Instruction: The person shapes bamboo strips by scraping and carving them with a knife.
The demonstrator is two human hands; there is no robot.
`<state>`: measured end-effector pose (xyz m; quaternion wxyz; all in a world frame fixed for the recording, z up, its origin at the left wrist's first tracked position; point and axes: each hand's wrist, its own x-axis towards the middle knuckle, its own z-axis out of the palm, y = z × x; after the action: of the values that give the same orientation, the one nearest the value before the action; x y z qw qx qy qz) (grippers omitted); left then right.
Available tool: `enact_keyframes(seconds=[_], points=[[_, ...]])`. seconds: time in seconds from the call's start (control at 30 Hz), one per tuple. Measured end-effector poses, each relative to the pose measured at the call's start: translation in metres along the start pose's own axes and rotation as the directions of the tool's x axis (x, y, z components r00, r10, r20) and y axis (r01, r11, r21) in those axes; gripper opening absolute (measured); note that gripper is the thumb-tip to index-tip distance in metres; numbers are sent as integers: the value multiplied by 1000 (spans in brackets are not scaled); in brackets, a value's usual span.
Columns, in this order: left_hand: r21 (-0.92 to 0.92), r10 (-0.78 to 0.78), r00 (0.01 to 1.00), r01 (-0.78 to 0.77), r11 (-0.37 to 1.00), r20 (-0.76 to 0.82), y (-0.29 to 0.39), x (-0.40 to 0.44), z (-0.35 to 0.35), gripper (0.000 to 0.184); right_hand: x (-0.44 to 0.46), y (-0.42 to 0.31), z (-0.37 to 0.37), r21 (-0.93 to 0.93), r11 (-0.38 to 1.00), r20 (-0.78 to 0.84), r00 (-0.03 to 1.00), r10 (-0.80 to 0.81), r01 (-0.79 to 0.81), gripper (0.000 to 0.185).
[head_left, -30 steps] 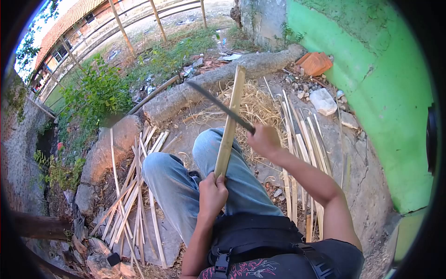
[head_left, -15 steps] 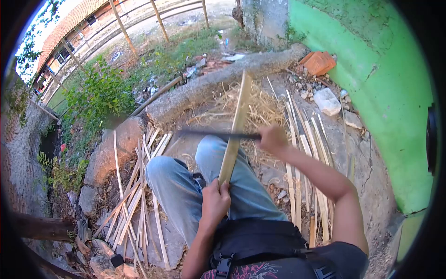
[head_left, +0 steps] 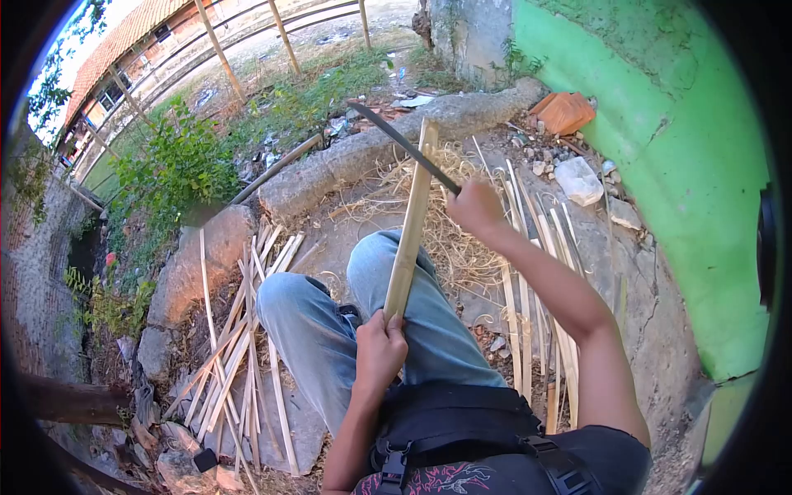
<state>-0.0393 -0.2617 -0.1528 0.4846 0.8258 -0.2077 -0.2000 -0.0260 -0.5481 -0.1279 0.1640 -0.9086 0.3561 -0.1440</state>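
My left hand (head_left: 382, 346) is closed around the lower end of a wide bamboo strip (head_left: 404, 256), which slants up and away over my thigh. In my right hand (head_left: 478, 210) is the handle of a long, dark-bladed machete (head_left: 396, 136). Its blade points up and to the left, crossing the bamboo strip near the far end; whether the edge touches it I cannot tell. The handle is mostly hidden by my fingers. Beyond my knees, curly bamboo shavings (head_left: 462, 239) cover the ground.
Split bamboo strips (head_left: 231, 363) lie in a loose pile at my left, and more strips (head_left: 528, 322) lie at my right. A low concrete ledge (head_left: 330, 169) curves ahead. A green wall (head_left: 660, 165) stands on the right, with a white block (head_left: 580, 180) and orange tiles (head_left: 565, 113) near it.
My right hand has moved up and away along the bamboo strip. The machete has swung from nearly level to tilted, its tip now higher. My left hand keeps its hold.
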Motion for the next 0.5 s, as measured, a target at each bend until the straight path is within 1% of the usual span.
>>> enact_keyframes(seconds=[0.03,0.07,0.17,0.2,0.23,0.27,0.3,0.37,0.4,0.47,0.5], points=[[-3,6,1000,-6,1000,3,-1,0,0,19,-16,-10,0,33,999,28,999,18,-19,32],[-4,10,1000,-10,1000,5,-5,-3,0,19,-32,-9,1,-28,993,94,989,-111,114,32],[-10,13,1000,-12,1000,9,-1,-4,-3,19,-61,-4,1,-107,910,241,898,-367,401,31],[-8,6,1000,-6,1000,23,0,-8,-4,19,-44,1,-5,-136,914,252,905,-341,383,28],[15,-1,999,0,1000,35,-2,-12,-5,18,-20,7,-9,-112,976,155,974,-168,186,26],[31,6,999,-8,999,41,-1,-11,-4,18,7,13,-12,-75,997,48,999,13,-9,24],[42,28,999,-29,999,37,2,-5,-3,18,28,25,-13,-81,993,42,995,86,-83,24],[84,120,993,-120,989,10,-7,-11,6,19,63,44,-10,-84,972,33,975,222,-218,24],[119,171,985,-170,978,0,-10,-6,4,20,42,37,-5,-170,978,122,982,145,-123,26],[44,97,994,-100,994,50,-9,-1,-1,20,-7,18,16,-267,963,334,940,64,29,27],[1,58,995,-59,998,83,-7,0,-1,20,-22,19,33,-252,968,384,918,101,-1,27]])
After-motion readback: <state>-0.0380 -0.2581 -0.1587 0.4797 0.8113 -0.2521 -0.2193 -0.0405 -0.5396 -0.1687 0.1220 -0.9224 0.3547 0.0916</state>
